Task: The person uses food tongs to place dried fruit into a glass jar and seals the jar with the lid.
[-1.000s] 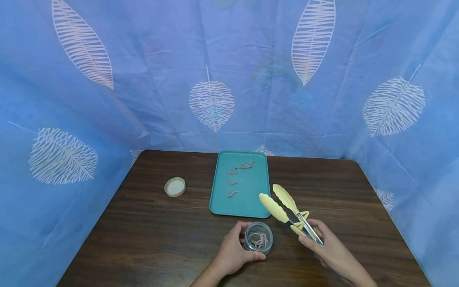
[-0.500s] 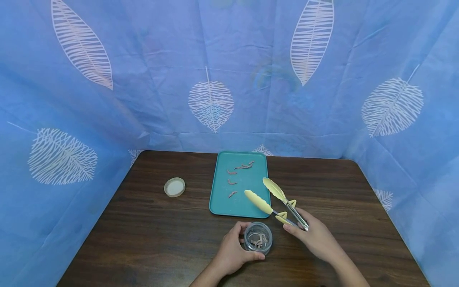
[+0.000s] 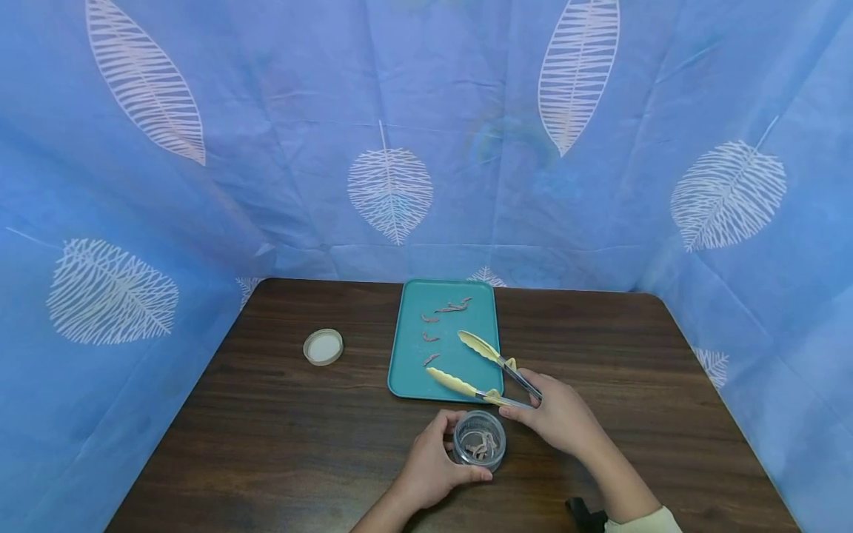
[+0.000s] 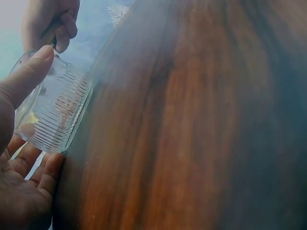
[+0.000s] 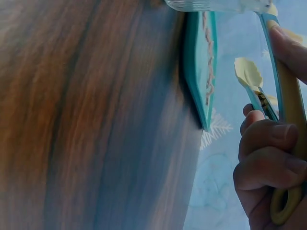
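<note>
My left hand (image 3: 432,465) holds a clear ribbed jar (image 3: 480,442), thumb on the near side and fingers on the far side; its mouth is uncovered. Inside lie several pale pinkish worm-like strips (image 4: 66,106). In my right hand (image 3: 558,414) are metal tongs (image 3: 501,398) with pale yellow scalloped tips, gripped by the handles. The tips stand spread apart, with nothing between them, over the right part of a teal tray (image 3: 400,385). On that tray several more thin pinkish strips (image 3: 430,360) are laid out; in the head view the nearer tip reaches close beside the lowest one.
A round lid (image 3: 323,347) with a white inside lies on the dark wooden table (image 3: 280,429), left of the tray. Blue cloth (image 3: 293,185) with white leaf prints hangs behind and at both sides. A small black object (image 3: 586,512) shows by the right sleeve.
My right hand has moved left and forward, bringing the spread tongs from right of the tray to over it. My left hand and the jar have stayed in place.
</note>
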{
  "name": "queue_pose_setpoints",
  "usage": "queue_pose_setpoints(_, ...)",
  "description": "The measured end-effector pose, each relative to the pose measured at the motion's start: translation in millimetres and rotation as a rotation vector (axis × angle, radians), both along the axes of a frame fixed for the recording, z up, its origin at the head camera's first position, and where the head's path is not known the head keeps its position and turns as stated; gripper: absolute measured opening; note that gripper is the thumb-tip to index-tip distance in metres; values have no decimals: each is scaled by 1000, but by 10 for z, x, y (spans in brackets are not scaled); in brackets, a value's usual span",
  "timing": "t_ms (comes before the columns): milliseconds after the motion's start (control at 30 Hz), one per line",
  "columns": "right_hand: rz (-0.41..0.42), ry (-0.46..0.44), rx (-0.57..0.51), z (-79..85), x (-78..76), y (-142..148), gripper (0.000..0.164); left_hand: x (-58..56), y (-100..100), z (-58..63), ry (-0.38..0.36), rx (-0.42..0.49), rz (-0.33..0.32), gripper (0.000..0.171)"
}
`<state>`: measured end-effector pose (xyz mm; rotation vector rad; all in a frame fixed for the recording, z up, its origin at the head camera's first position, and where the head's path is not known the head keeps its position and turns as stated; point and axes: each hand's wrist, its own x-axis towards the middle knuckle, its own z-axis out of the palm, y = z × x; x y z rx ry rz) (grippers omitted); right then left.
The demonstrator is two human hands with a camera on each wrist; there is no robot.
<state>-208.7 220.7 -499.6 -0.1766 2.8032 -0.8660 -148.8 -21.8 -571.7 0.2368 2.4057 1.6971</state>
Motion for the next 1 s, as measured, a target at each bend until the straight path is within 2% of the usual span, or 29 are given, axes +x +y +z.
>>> queue_pose_setpoints(300, 71, 75, 113, -122, -166, -167, 83, -17, 10, -9, -35, -17, 8, 85)
queue_pose_setpoints(433, 81, 76, 135, -172, -226, -232, 80, -32, 10, -22, -45, -21, 10, 86)
queue_pose_setpoints(767, 56, 98, 191, -214, -289, -346, 69, -41, -9, -35, -35, -19, 7, 86)
queue_pose_setpoints(1000, 47, 113, 228, -218, -286, -373, 63, -32, -24, 4, -43, -11, 3, 85)
